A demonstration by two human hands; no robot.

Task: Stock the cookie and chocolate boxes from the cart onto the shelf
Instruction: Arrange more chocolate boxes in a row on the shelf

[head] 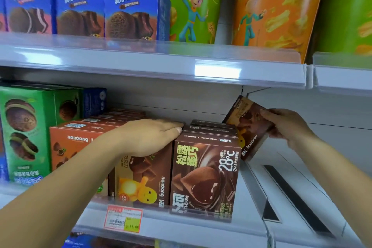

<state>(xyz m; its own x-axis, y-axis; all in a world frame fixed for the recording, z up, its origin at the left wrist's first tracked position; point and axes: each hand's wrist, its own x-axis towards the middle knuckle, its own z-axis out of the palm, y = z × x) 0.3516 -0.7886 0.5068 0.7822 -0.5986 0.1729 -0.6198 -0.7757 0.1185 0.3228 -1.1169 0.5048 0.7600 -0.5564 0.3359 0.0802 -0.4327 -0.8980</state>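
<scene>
- Left forearm reaches in low from the near edge. The left hand (155, 137) lies flat, palm down, fingers straight, on top of the brown boxes (141, 179). Its fingertips reach the top edge of the neighbouring dark chocolate boxes (205, 175). It holds nothing; judged to be steadying the rows.
- Shelf (191, 222) is well filled on the left half: green box (26, 131), orange boxes (68, 147), then the brown and dark rows, each several deep. Bare board shows to the right of the dark row, so there is room left.
- Cart is out of view, so the stock still to come cannot be counted. Judged well along, not finished.
- Right hand (285, 125) grips one more chocolate box (245, 125), fingers curled over its far edge and thumb underneath.
- That box is tilted, top leaning left, and sits in the air just beside the right end of the dark row, above the bare board. Whether it touches the row cannot be told. It is not yet set down.
- Price tag (123, 220) hangs on the front rail below the brown boxes.
</scene>
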